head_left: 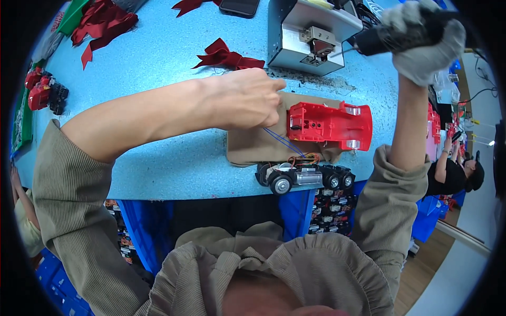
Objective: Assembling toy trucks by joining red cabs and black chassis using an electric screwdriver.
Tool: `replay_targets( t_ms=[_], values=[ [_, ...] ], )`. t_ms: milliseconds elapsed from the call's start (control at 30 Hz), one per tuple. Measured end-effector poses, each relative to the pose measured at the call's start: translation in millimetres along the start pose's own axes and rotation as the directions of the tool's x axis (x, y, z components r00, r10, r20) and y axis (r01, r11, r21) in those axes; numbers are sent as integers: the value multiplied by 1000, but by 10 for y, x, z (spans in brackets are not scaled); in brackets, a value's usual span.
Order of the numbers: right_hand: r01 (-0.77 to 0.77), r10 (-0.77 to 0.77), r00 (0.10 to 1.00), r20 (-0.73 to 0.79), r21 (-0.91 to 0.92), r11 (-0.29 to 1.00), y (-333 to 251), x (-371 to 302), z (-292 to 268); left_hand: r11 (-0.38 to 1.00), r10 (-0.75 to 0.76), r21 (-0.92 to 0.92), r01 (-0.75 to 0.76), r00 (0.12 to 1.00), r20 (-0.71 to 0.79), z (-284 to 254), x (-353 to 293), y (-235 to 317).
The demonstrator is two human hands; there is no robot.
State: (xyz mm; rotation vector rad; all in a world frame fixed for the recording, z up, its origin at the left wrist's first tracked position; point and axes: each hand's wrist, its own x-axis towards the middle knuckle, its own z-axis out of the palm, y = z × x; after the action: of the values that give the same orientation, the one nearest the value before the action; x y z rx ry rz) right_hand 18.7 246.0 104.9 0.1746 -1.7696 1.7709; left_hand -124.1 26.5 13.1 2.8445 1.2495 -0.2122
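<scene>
My bare left hand is closed in a pinch above a tan pad. Thin blue wires run up into its fingers; the fingertips are partly hidden. The wires come from a toy truck chassis with black wheels, at the table's near edge. Beside the hand, a red plastic truck body lies hollow side up on the pad. My gloved right hand grips a black power screwdriver, raised at the far right. Its thin bit reaches to the front of a metal screw feeder.
A dark red ribbon bow lies beyond my left forearm, with more red ribbon farther left. A phone is at the back. Red and black toy parts stand far left. Blue bins sit below the table edge. Another person works at right.
</scene>
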Motion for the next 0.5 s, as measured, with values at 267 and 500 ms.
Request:
replay_targets(
  t_ms=[267,500],
  values=[
    [-65,84,995,-53,301,952,528,285,416,938,-291,-237,254,947,-139,203,-194,-16],
    [31,-268,869,-415,-496,868,477,-152,413,730,-628,-505,460,743,-231,243,-227,232]
  ],
)
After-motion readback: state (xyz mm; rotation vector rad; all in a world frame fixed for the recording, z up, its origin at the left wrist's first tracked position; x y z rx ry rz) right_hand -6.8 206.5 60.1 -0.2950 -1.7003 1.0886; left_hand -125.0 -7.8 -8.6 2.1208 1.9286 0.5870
